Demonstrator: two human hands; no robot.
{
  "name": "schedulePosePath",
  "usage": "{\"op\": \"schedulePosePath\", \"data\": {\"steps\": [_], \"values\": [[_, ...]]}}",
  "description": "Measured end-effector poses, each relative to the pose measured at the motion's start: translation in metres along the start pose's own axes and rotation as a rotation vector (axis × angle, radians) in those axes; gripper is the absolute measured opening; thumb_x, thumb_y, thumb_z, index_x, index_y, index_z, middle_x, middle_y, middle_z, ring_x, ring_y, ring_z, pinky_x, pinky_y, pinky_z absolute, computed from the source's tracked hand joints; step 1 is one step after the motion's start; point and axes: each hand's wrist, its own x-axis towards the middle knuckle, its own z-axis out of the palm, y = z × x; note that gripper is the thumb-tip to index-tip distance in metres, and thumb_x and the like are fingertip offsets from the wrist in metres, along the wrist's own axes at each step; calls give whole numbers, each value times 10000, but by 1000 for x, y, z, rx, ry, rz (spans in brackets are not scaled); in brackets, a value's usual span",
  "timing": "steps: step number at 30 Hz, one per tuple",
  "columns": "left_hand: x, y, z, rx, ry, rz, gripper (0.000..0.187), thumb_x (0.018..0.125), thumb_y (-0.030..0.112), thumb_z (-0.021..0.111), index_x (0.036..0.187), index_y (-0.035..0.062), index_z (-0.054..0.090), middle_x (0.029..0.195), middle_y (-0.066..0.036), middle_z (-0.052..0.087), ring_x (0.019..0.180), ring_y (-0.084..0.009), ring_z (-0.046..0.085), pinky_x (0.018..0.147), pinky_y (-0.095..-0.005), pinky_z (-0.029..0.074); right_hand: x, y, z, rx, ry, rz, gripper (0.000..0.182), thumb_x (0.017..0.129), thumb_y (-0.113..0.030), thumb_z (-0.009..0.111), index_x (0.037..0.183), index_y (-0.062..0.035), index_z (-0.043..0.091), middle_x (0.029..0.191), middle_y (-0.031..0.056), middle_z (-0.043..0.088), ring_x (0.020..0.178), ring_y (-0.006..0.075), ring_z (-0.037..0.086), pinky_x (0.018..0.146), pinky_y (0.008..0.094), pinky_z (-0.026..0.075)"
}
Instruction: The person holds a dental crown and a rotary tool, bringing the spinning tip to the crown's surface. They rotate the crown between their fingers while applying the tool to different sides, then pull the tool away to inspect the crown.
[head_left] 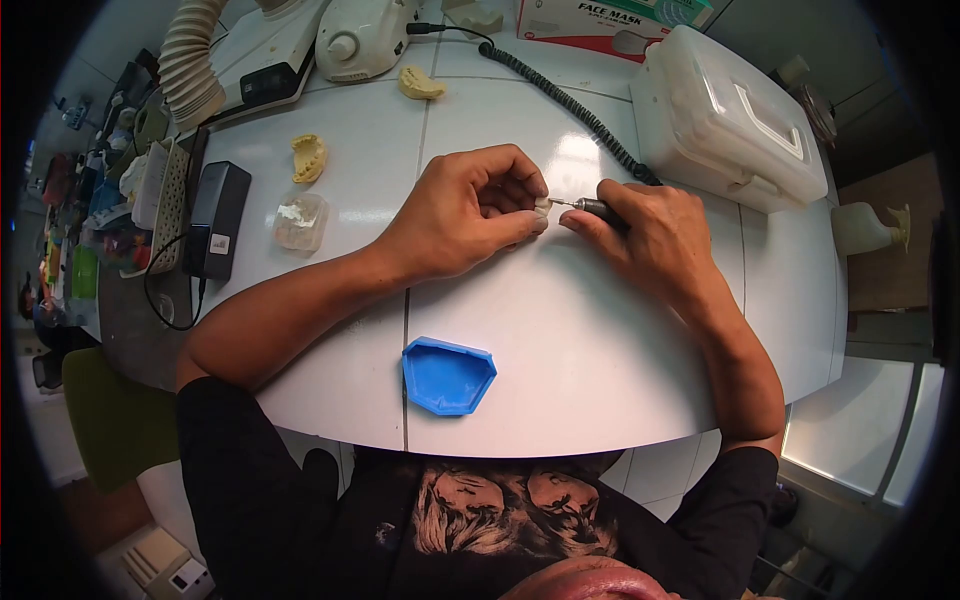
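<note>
My left hand pinches a small whitish piece between thumb and fingertips; its exact kind is too small to make out. In my right hand is a dark rotary handpiece, held like a pen. Its thin metal bur points left and meets or nearly meets the whitish piece. From the handpiece's rear a black coiled cord runs up to a white control unit. Nearer my body, a blue angular mould tray lies on the white table.
Two yellowish dental casts lie beyond my left hand, near a small clear box. A black power adapter stands at left beside a basket. A translucent toolbox and face mask box occupy the back right.
</note>
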Motion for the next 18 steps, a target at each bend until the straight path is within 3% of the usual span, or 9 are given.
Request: {"op": "schedulePosePath", "data": {"steps": [7, 18], "values": [[2, 3, -2, -87, -20, -47, 220, 1000, 39, 782, 1162, -3, 640, 1030, -97, 778, 956, -131, 777, 755, -251, 623, -1, 0, 0, 0, -5, -6, 609, 1009, -612, 696, 747, -62, 705, 627, 138, 678, 585, 378, 693, 576, 479, 546], [4, 4, -8, -123, -69, -69, 224, 1017, 64, 773, 1160, 38, 603, 1104, -69, 746, 1043, -173, 797, 753, -261, 636, -1, 2, 4, 21, 53, -18, 577, 1001, -588, 724, 749, -71, 679, 634, 130, 681, 579, 363, 690, 556, 467, 535]]}}
